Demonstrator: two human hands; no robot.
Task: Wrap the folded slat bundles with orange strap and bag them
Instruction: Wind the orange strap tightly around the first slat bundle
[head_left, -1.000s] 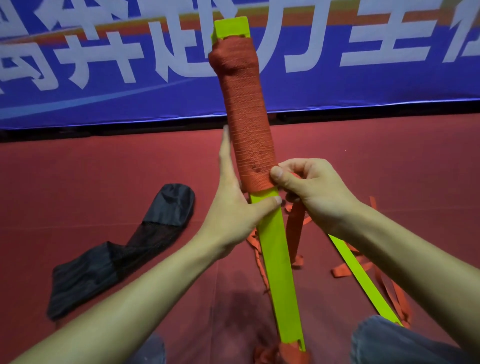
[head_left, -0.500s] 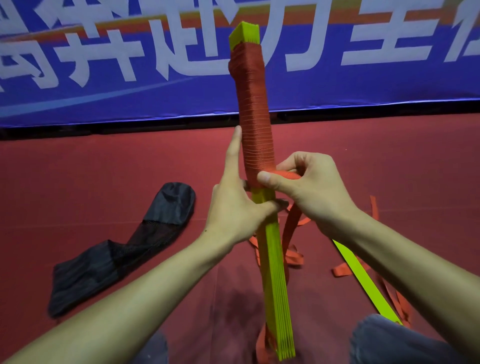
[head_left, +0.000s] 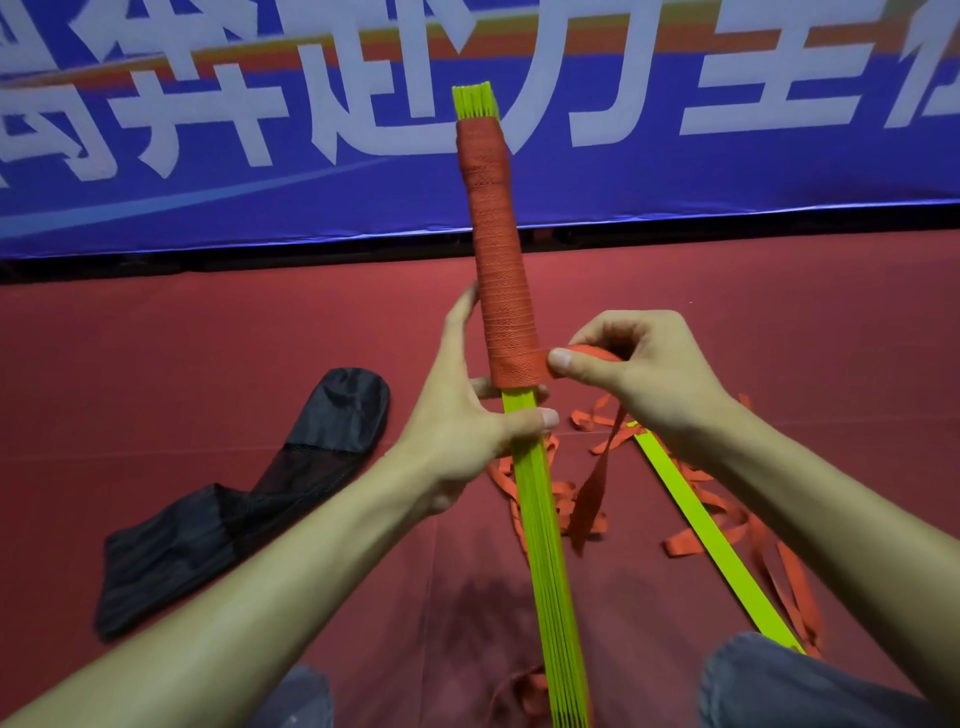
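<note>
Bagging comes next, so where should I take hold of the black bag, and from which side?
Probably the far rounded end of the bag, taken from the left with the left hand: it lies flat and free on the floor, angled toward the bundle. Which end is the mouth I cannot tell.

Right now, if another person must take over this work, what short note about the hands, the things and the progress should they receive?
Left hand grips the slat bundle just below the wrapping and holds it upright.
Right hand pinches the orange strap at the lowest turn.
Done: the upper part is wrapped.
Left: wind the loose tail down the bare lower part, then put the bundle in the black bag, which lies on the floor at left.
</note>
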